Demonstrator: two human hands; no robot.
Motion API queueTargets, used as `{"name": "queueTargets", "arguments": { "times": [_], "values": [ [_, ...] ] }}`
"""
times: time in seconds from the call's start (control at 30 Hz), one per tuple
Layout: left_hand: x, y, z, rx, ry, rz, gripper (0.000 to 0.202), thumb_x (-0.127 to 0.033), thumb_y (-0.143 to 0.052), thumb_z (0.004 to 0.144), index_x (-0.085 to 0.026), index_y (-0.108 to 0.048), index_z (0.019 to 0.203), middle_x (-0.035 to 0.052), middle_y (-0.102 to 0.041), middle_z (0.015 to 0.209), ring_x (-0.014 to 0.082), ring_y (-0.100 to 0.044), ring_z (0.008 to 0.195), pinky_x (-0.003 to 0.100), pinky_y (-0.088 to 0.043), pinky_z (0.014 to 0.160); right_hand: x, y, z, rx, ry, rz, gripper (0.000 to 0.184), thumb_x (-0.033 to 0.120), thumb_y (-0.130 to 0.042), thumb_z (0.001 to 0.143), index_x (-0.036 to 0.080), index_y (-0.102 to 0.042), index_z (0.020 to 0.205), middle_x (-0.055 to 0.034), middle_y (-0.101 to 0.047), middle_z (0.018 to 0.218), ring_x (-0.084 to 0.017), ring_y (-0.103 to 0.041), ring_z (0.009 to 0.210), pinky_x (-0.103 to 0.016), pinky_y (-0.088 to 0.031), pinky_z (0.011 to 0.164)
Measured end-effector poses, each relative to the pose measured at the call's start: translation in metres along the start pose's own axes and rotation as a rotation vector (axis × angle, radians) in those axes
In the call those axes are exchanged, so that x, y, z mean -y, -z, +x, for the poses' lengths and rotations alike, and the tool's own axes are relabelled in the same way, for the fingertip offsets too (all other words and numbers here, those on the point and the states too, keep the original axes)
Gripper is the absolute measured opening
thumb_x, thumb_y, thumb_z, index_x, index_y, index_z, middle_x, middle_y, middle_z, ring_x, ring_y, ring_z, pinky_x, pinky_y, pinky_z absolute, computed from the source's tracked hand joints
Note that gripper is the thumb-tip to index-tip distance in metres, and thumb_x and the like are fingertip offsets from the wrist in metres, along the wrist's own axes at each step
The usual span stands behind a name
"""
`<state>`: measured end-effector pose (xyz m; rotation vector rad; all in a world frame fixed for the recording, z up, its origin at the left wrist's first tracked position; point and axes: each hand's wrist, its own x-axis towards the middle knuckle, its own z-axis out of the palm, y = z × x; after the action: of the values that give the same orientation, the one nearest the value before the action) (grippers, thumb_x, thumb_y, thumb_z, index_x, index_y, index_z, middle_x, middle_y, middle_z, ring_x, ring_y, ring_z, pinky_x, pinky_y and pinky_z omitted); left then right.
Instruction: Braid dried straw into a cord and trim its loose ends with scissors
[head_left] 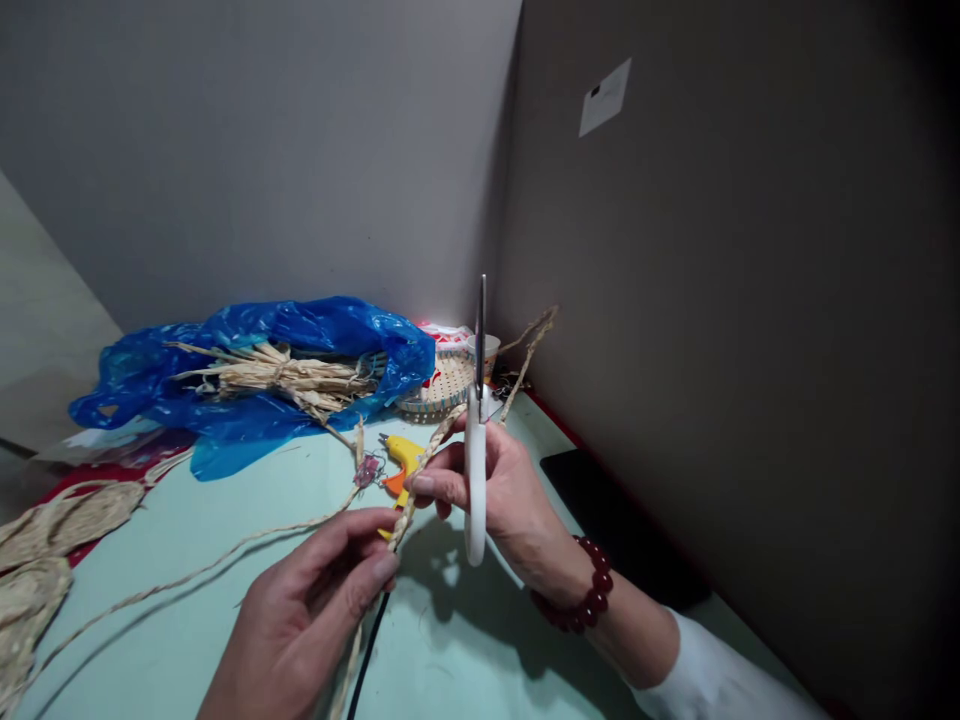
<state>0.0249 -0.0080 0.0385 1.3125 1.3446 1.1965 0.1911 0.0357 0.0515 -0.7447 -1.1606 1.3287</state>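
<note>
My right hand (504, 492) grips a pair of white-handled scissors (476, 470), blades shut and pointing straight up, and its fingers also pinch a braided straw cord (420, 472). My left hand (315, 600) pinches the same cord lower down between thumb and fingers. The cord runs up past the scissors to a loose end (534, 340) near the wall. A red bead bracelet (585, 595) sits on my right wrist.
A yellow glue gun (401, 460) with a black cable lies on the pale green table (225, 510). Behind it are a blue plastic bag (255, 375) holding dry straw, a small woven basket (442, 388), a paper cup, and woven straw pieces (45, 530) at the left. A dark phone (600, 500) lies by the right partition.
</note>
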Motion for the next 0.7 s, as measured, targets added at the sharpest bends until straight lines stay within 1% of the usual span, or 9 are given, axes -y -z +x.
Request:
{"name": "queueTargets", "arguments": {
  "times": [0.1,0.2,0.37,0.43,0.47,0.53,0.57,0.63,0.7],
  "values": [
    [-0.0008,0.0003,-0.0015,0.016,0.022,0.057,0.028,-0.046,-0.076,0.066,-0.025,-0.076,0.084,0.0026,-0.074,0.079,0.0229,-0.067,0.080,0.023,-0.051,0.068,-0.0019,0.0016,-0.0001,-0.007,-0.014,-0.014,0.041,0.023,-0.085,0.063,0.019,-0.051,0.085,0.0029,-0.068,0.067,-0.008,-0.058,0.051,-0.018,-0.045,0.050],
    [-0.0014,0.0011,-0.0020,0.085,0.086,0.001,0.030,-0.049,-0.073,0.069,-0.023,-0.075,0.084,0.0026,-0.073,0.073,0.0189,-0.065,0.068,0.023,-0.050,0.064,-0.0033,0.0027,0.0002,-0.008,-0.028,-0.009,0.043,0.021,-0.085,0.061,0.020,-0.051,0.087,0.0032,-0.067,0.067,-0.010,-0.059,0.053,-0.019,-0.046,0.050],
    [-0.0005,0.0001,-0.0017,0.218,0.107,-0.114,0.026,-0.047,-0.069,0.076,-0.023,-0.069,0.084,0.0002,-0.068,0.068,0.0127,-0.058,0.058,0.021,-0.045,0.059,-0.0029,0.0017,-0.0002,-0.011,-0.051,0.010,0.043,0.022,-0.085,0.061,0.019,-0.051,0.087,0.0039,-0.066,0.064,-0.010,-0.058,0.053,-0.019,-0.046,0.049],
    [0.0005,-0.0003,-0.0014,0.264,0.159,-0.176,0.027,-0.047,-0.069,0.076,-0.022,-0.066,0.085,-0.0020,-0.060,0.064,0.0091,-0.048,0.050,0.019,-0.039,0.050,-0.0029,0.0008,-0.0005,-0.008,-0.060,0.026,0.042,0.023,-0.085,0.062,0.019,-0.051,0.087,0.0041,-0.065,0.063,-0.009,-0.058,0.052,-0.018,-0.046,0.049],
    [0.0010,-0.0003,-0.0014,0.280,0.182,-0.208,0.028,-0.048,-0.069,0.076,-0.022,-0.065,0.086,-0.0039,-0.053,0.061,0.0074,-0.041,0.047,0.018,-0.034,0.046,-0.0030,0.0006,-0.0006,-0.008,-0.064,0.034,0.042,0.023,-0.085,0.062,0.018,-0.051,0.086,0.0042,-0.065,0.062,-0.009,-0.058,0.052,-0.018,-0.046,0.050],
    [0.0015,-0.0001,-0.0018,0.294,0.210,-0.249,0.031,-0.051,-0.068,0.076,-0.021,-0.064,0.085,-0.0074,-0.038,0.057,0.0059,-0.027,0.047,0.017,-0.023,0.043,-0.0036,0.0003,-0.0005,-0.008,-0.070,0.049,0.042,0.024,-0.085,0.062,0.018,-0.051,0.086,0.0046,-0.065,0.061,-0.009,-0.058,0.050,-0.018,-0.046,0.050],
    [0.0015,0.0002,-0.0022,0.289,0.212,-0.247,0.033,-0.052,-0.067,0.077,-0.020,-0.063,0.084,-0.0083,-0.032,0.057,0.0060,-0.022,0.048,0.017,-0.020,0.044,-0.0039,0.0002,-0.0004,-0.008,-0.073,0.055,0.043,0.024,-0.085,0.061,0.018,-0.051,0.086,0.0048,-0.064,0.060,-0.008,-0.058,0.050,-0.018,-0.046,0.050],
    [0.0011,0.0007,-0.0033,0.255,0.194,-0.196,0.034,-0.054,-0.065,0.078,-0.020,-0.062,0.081,-0.0083,-0.028,0.058,0.0064,-0.020,0.050,0.017,-0.017,0.045,-0.0041,-0.0002,-0.0003,-0.006,-0.080,0.070,0.044,0.023,-0.086,0.060,0.018,-0.051,0.086,0.0055,-0.064,0.059,-0.008,-0.058,0.049,-0.017,-0.046,0.049],
    [0.0003,0.0014,-0.0041,0.218,0.152,-0.108,0.036,-0.056,-0.063,0.078,-0.020,-0.060,0.077,-0.0077,-0.030,0.059,0.0066,-0.022,0.049,0.018,-0.017,0.044,-0.0036,-0.0011,-0.0003,0.007,-0.093,0.076,0.045,0.022,-0.087,0.059,0.018,-0.051,0.087,0.0059,-0.064,0.059,-0.007,-0.058,0.048,-0.017,-0.046,0.049]
  ]
}}
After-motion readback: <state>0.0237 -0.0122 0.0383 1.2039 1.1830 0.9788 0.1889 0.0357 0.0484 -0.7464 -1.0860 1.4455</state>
